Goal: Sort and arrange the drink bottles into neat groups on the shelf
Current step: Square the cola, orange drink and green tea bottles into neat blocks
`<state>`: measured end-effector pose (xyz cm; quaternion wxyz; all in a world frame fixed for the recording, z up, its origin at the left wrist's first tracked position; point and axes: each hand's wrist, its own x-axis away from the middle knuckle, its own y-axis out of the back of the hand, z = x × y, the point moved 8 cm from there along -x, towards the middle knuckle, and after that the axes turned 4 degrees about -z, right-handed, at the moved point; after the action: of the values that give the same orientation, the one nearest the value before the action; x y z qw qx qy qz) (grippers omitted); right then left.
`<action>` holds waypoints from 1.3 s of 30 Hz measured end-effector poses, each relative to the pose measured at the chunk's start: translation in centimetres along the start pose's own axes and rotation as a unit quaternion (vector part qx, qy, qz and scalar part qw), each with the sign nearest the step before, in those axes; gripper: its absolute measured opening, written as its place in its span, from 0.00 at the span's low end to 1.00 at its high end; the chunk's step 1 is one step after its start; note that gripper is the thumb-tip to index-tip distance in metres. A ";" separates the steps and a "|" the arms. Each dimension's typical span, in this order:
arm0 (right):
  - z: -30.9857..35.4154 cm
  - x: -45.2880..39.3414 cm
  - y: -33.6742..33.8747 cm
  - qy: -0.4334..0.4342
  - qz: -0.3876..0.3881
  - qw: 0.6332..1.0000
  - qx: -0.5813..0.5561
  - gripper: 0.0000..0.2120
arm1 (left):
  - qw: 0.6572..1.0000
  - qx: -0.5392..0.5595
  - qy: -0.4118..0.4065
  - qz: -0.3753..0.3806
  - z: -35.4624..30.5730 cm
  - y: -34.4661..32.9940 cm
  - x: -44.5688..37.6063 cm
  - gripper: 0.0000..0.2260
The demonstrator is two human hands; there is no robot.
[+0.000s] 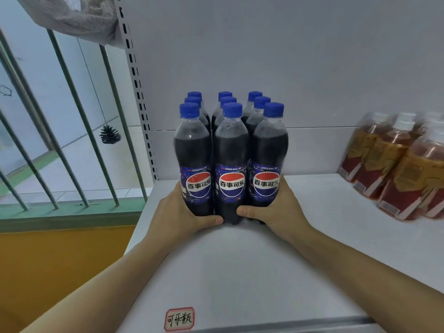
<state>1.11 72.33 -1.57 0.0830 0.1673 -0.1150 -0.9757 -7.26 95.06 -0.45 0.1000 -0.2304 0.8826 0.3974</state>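
Note:
Several cola bottles [231, 162] with blue caps and blue labels stand upright in a tight square block on the white shelf [240, 265], toward its left end. My left hand [177, 210] wraps the block's lower left side, thumb across the front of the left bottle. My right hand [276, 207] wraps the lower right side, thumb against the base of the middle front bottle. Both hands squeeze the group together. Several amber tea bottles [394, 164] with white caps and red-gold labels stand at the shelf's right, apart from the cola.
A handwritten label sticker [179, 318] sits on the shelf's front edge. A perforated shelf upright [137, 92] stands at the left. Beyond it are window bars [72, 111] and a hanging pine cone [110, 134]. The shelf's back panel [288, 68] is close behind the cola.

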 end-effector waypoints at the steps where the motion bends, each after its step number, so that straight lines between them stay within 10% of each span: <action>1: 0.1 0.1 0.0 0.000 -0.002 1.000 0.005 0.51 | 1.000 -0.003 0.000 0.000 -0.1 0.0 0.0 0.46; 13: 0.9 1.1 0.6 -0.017 0.017 0.998 0.061 0.62 | 0.990 -0.102 0.022 0.095 0.7 1.0 2.5 0.45; 20: 1.3 4.8 4.9 -0.058 0.103 0.958 0.261 0.60 | 0.873 -0.424 -0.002 0.242 -5.1 2.3 5.6 0.25; 25: 1.5 7.6 11.8 0.004 0.111 0.926 0.360 0.39 | 0.891 -0.301 -0.081 0.329 -13.6 -4.5 8.3 0.29; 33: -0.2 6.8 26.4 0.121 0.002 0.901 0.418 0.17 | 0.944 -0.150 -0.115 0.270 -24.4 -16.6 5.6 0.43; 39: -2.3 4.5 41.4 0.201 -0.168 0.950 0.171 0.08 | 0.946 0.190 0.024 0.262 -31.4 -24.2 3.1 0.27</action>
<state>2.83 31.23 5.40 -0.0912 0.3882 -0.2315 -0.8873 2.07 56.54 3.45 0.0129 0.0230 0.9730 0.2291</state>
